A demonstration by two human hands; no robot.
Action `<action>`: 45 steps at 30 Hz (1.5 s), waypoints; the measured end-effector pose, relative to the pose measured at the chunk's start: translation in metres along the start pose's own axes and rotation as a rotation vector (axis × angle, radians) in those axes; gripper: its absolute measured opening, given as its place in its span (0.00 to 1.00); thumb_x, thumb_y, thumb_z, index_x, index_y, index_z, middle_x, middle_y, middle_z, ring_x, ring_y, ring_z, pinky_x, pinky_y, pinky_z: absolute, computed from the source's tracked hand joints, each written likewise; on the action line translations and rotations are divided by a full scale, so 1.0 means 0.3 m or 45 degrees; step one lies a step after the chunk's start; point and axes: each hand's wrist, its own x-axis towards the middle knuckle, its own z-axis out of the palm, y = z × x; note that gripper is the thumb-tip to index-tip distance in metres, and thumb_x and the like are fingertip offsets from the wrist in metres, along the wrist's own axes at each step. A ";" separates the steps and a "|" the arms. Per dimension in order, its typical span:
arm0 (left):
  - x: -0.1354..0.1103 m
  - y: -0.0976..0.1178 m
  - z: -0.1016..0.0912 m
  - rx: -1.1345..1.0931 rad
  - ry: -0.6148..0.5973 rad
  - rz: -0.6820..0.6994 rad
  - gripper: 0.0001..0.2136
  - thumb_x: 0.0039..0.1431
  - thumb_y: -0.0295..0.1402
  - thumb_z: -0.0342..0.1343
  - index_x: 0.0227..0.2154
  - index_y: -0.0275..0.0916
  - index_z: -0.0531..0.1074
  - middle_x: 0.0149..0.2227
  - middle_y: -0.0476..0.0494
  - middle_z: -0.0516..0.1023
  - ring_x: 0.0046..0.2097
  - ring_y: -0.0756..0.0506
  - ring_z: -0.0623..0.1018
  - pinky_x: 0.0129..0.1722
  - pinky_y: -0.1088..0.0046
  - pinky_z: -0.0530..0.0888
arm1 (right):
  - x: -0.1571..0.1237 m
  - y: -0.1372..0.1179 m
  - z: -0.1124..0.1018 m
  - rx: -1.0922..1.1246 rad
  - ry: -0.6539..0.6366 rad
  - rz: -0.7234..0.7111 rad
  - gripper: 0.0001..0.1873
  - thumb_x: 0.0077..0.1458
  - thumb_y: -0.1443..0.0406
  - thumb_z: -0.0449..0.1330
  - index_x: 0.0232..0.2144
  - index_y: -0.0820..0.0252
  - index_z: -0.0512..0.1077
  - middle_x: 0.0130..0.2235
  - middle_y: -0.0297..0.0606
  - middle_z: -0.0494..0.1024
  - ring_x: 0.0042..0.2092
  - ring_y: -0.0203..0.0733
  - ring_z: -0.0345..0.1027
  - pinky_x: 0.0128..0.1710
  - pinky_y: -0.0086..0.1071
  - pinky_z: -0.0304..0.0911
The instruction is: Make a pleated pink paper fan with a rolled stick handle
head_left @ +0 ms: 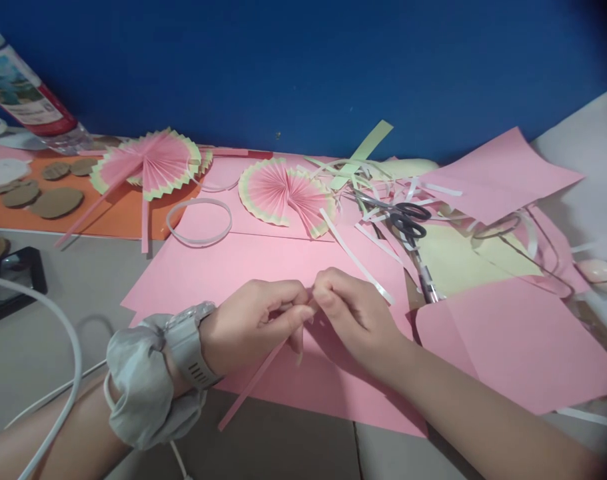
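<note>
Both hands meet over pink sheets (263, 260) at the middle of the table. My left hand (263, 320), with a grey watch and a grey scrunchie on its wrist, is closed in a pinch on a narrow pink paper strip (250, 393), whose lower end slants down toward me. Right beside it, my right hand (353, 310) is also closed, its fingertips gripping the strip's upper end, mostly hidden by the fingers. Beyond the hands lies a pleated pink paper fan (268, 193) with a yellow-green edge, partly spread into a round.
At the back left, pleated fans with pink sticks (170, 160) lie on orange paper (148, 227), near cardboard discs (58, 202) and a bottle (30, 87). Black-handled scissors (408, 220) rest among paper scraps at right. A blue wall (283, 73) stands behind; a white cable (76, 353) loops at left.
</note>
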 end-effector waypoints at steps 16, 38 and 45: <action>-0.002 0.017 -0.001 -0.235 0.140 -0.007 0.14 0.63 0.40 0.48 0.24 0.38 0.64 0.16 0.54 0.71 0.19 0.53 0.71 0.26 0.77 0.68 | 0.007 0.011 0.007 0.372 -0.087 0.144 0.24 0.62 0.47 0.42 0.27 0.58 0.64 0.25 0.31 0.64 0.26 0.33 0.57 0.27 0.29 0.54; 0.011 0.007 -0.004 -0.154 -0.031 0.016 0.15 0.64 0.39 0.48 0.23 0.38 0.65 0.19 0.51 0.74 0.27 0.52 0.74 0.35 0.75 0.70 | 0.026 0.011 0.008 1.104 -0.124 0.324 0.16 0.62 0.61 0.53 0.22 0.59 0.64 0.20 0.25 0.53 0.22 0.30 0.43 0.25 0.27 0.53; 0.001 0.005 -0.002 -0.305 -0.055 -0.037 0.13 0.65 0.38 0.47 0.26 0.38 0.65 0.22 0.52 0.76 0.27 0.52 0.74 0.34 0.76 0.69 | 0.029 0.025 0.011 1.141 -0.058 0.370 0.19 0.62 0.60 0.53 0.20 0.59 0.59 0.19 0.25 0.54 0.22 0.30 0.51 0.24 0.27 0.50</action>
